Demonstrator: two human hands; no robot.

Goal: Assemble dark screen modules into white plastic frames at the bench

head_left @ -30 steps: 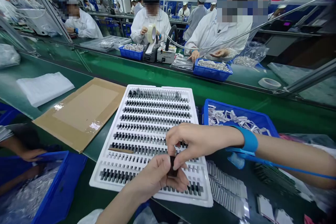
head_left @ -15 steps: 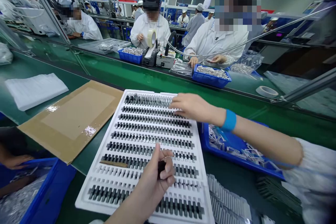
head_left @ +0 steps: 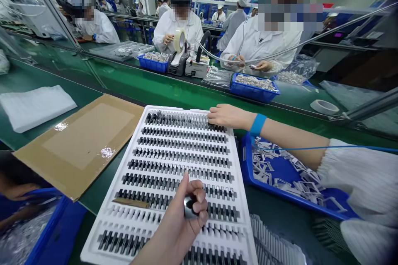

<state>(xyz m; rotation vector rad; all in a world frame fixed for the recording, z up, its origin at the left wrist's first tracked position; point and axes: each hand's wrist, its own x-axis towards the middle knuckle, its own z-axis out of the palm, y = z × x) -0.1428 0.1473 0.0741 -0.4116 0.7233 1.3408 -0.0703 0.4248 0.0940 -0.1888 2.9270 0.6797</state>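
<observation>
A white slotted tray (head_left: 124, 182) lies before me, its rows filled with several small dark parts. My left hand (head_left: 186, 219) hovers over the tray's near rows, fingers curled round a small stack of dark parts (head_left: 188, 207). My right hand (head_left: 225, 116), with a blue wrist strap (head_left: 258, 124), reaches to the tray's far right corner; its fingertips press down at the top row, and what they pinch is hidden.
A blue bin (head_left: 280, 190) of white scraps sits right of the tray, a cardboard sheet (head_left: 83, 140) and white foam (head_left: 34, 105) to the left, another blue bin (head_left: 52, 236) at lower left. Beyond the green conveyor (head_left: 174, 89), people in white coats work.
My right hand left the left hand, travelled to the tray's far right corner and now rests lower there. The left hand stayed over the near rows holding the parts.
</observation>
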